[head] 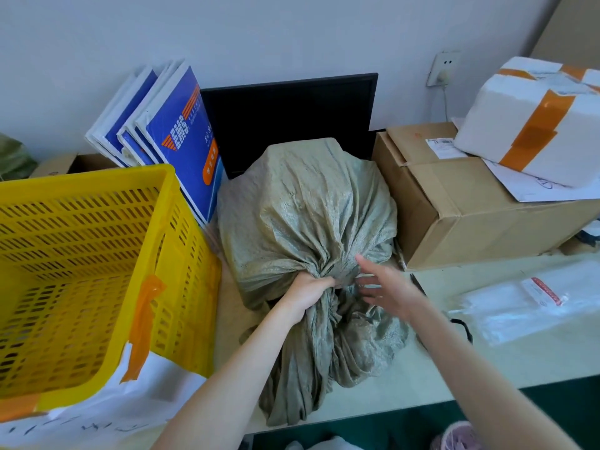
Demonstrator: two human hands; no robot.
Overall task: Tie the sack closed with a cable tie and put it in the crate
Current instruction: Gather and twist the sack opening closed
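A grey-green woven sack [305, 206] lies bulging on the pale table, its loose mouth trailing toward me. My left hand [308, 292] is clenched around the gathered neck of the sack. Just to the right of the neck, my right hand [386, 287] hovers with fingers spread and holds nothing. A yellow slotted plastic crate [81, 254] stands at the left, patched with orange tape. A black cable tie [462, 326] lies on the table to the right of the sack, partly hidden by my right forearm.
A dark monitor [292, 118] stands behind the sack. Blue and white envelopes [168, 131] lean between crate and monitor. A cardboard box [470, 196] with a white taped foam box [535, 118] on top sits at right. Clear plastic bags [526, 303] lie near the table's right edge.
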